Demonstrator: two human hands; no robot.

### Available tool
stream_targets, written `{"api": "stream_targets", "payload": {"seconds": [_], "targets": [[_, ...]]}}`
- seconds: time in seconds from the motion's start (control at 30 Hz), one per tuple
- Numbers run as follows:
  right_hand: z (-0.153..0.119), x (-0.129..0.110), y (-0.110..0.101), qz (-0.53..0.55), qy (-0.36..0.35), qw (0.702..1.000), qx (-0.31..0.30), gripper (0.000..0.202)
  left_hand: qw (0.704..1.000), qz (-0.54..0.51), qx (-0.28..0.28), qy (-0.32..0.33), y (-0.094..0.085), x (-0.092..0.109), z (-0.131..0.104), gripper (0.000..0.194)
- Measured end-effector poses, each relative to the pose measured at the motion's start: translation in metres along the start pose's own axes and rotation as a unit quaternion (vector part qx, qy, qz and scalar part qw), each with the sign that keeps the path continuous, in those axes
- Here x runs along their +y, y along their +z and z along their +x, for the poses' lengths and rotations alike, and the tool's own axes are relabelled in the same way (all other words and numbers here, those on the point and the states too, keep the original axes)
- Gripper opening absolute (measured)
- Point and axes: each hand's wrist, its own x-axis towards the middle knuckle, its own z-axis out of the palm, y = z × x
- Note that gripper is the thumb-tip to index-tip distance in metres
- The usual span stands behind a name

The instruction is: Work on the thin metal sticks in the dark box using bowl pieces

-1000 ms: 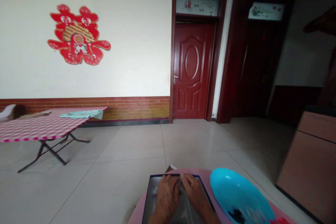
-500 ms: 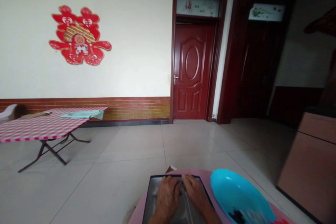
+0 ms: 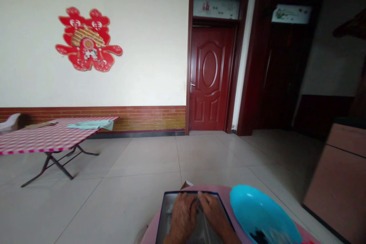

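A shallow box with a dark blue rim [image 3: 162, 213] and a grey inside lies on a round pink table [image 3: 225, 194]. Both hands are inside it, near its far edge. My left hand [image 3: 184, 213] has its fingers bent and pressed together. Close beside it on the right, my right hand [image 3: 211, 206] also has curled fingers. Between the fingertips there is something small and greyish, too hidden to name. Clear, shiny material shows in the box below the hands.
A blue basin [image 3: 257, 209] with dark and clear items stands right of the box. At the left is a folding table with a checked cloth [image 3: 42, 137] and a pale green cloth [image 3: 91, 124]. A pinkish cabinet [image 3: 337, 183] stands at the right.
The view has shifted very slightly. Both hands remain together at nearly the same place in the box, with only small finger movement.
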Motion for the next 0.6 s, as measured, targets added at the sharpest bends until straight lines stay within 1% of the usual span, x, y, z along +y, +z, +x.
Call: {"api": "stream_targets", "payload": {"seconds": [0.07, 0.13, 0.27, 0.33, 0.5, 0.6], "targets": [[-0.0004, 0.0018, -0.0011, 0.003, -0.004, 1.000, 0.005, 0.044, 1.000, 0.000, 0.014, 0.003, -0.0012, 0.0001, 0.0010, 0.023], [-0.0006, 0.0031, -0.0020, -0.004, -0.016, 1.000, 0.007, 0.040, 1.000, 0.002, 0.026, 0.009, -0.0018, -0.0005, 0.0013, 0.023], [-0.0001, 0.0041, -0.0008, -0.026, -0.015, 1.000, -0.007, 0.031, 1.000, 0.006, 0.022, 0.008, -0.0011, -0.0014, -0.0004, 0.023], [0.0002, 0.0039, 0.0006, -0.033, -0.012, 0.999, -0.005, 0.032, 1.000, 0.004, 0.020, 0.007, -0.0006, -0.0010, -0.0012, 0.023], [-0.0013, 0.0001, 0.0010, -0.025, 0.005, 1.000, -0.014, 0.043, 1.000, -0.013, 0.011, -0.002, -0.0019, 0.0012, -0.0003, 0.023], [-0.0024, -0.0013, 0.0003, -0.010, -0.009, 1.000, -0.022, 0.041, 1.000, -0.018, 0.001, -0.010, -0.0025, 0.0020, 0.0002, 0.024]]}}
